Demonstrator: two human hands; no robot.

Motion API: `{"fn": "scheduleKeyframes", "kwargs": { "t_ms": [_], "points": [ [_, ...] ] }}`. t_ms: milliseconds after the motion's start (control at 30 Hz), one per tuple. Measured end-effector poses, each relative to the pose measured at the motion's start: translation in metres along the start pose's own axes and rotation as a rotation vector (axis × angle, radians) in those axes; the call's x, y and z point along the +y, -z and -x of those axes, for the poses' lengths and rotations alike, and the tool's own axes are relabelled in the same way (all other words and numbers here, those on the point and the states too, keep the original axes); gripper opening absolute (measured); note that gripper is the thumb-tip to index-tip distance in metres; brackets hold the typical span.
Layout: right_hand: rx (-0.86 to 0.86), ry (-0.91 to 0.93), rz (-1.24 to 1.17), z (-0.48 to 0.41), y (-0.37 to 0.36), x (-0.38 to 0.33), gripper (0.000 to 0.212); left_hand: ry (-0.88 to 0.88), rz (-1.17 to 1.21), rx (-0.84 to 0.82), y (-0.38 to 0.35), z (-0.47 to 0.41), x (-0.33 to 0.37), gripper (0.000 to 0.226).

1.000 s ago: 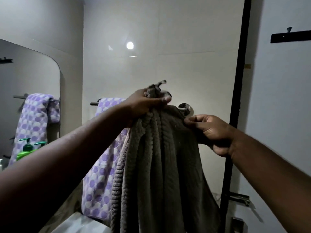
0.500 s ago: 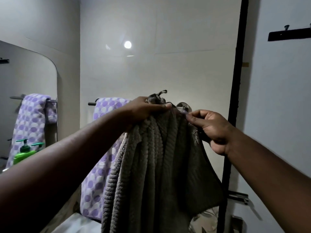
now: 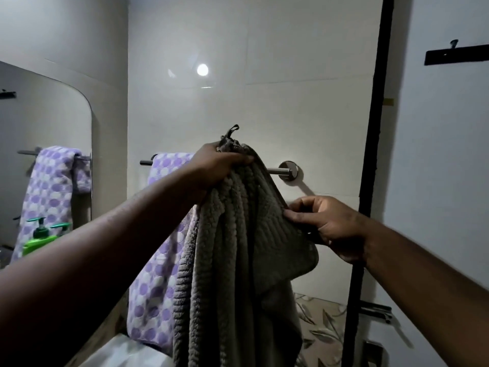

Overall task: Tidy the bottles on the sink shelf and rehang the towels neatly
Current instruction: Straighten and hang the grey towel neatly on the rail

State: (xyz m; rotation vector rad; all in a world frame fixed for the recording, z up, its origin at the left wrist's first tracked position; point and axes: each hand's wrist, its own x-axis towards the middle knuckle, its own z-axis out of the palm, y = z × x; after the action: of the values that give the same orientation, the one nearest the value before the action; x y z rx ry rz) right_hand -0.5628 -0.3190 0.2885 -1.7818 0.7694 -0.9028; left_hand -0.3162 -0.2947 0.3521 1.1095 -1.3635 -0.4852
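A ribbed grey towel [image 3: 232, 247] hangs bunched in front of the metal towel rail [image 3: 279, 170] on the tiled wall. My left hand [image 3: 219, 165] grips the towel's gathered top, where a small hanging loop sticks up. Lower and to the right, my right hand [image 3: 328, 226] pinches the towel's right edge and holds it out sideways. A purple and white dotted towel [image 3: 156, 274] is draped over the left part of the same rail, partly hidden behind the grey one. A green pump bottle [image 3: 39, 238] shows at the left by the mirror.
A mirror [image 3: 45, 128] on the left wall reflects the dotted towel and the bottle. A black door frame [image 3: 370, 154] runs down the right side, with a dark hook bar [image 3: 455, 55] on the wall beyond. A white basin edge [image 3: 124, 350] shows at the bottom.
My right hand has slid down the grey towel's right edge and pulled it outward, uncovering the rail's right mount. My left hand still holds the gathered top near the rail.
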Motion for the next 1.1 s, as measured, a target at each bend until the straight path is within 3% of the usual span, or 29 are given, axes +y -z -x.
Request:
{"fn": "scheduleKeyframes", "kwargs": {
  "t_ms": [233, 367, 467, 600, 767, 1000, 1100],
  "points": [
    [-0.023, -0.121, 0.084, 0.009, 0.011, 0.007, 0.016, 0.035, -0.001, 0.148, 0.005, -0.009, -0.008, 0.017],
    [0.351, 0.004, -0.312, 0.008, 0.009, -0.003, 0.003, 0.033, -0.037, 0.18, 0.007, -0.012, -0.014, 0.02],
    [0.47, 0.172, -0.349, 0.009, 0.013, -0.011, 0.008, 0.028, -0.054, 0.166, 0.007, -0.012, -0.019, 0.023],
    [0.438, 0.317, -0.279, 0.013, 0.005, -0.027, 0.012, 0.029, -0.177, 0.126, 0.003, -0.011, -0.018, 0.048],
    [0.413, 0.356, -0.161, 0.004, -0.014, -0.04, 0.007, -0.083, -0.405, 0.196, -0.009, -0.009, -0.012, 0.071],
    [0.016, 0.225, -0.243, -0.018, -0.047, -0.046, 0.006, -0.044, -0.248, -0.08, -0.025, -0.01, 0.013, 0.051],
    [-0.03, 0.198, -0.254, -0.028, -0.057, -0.044, 0.022, 0.058, -0.035, -0.256, -0.037, -0.002, 0.017, 0.035]
  ]
}}
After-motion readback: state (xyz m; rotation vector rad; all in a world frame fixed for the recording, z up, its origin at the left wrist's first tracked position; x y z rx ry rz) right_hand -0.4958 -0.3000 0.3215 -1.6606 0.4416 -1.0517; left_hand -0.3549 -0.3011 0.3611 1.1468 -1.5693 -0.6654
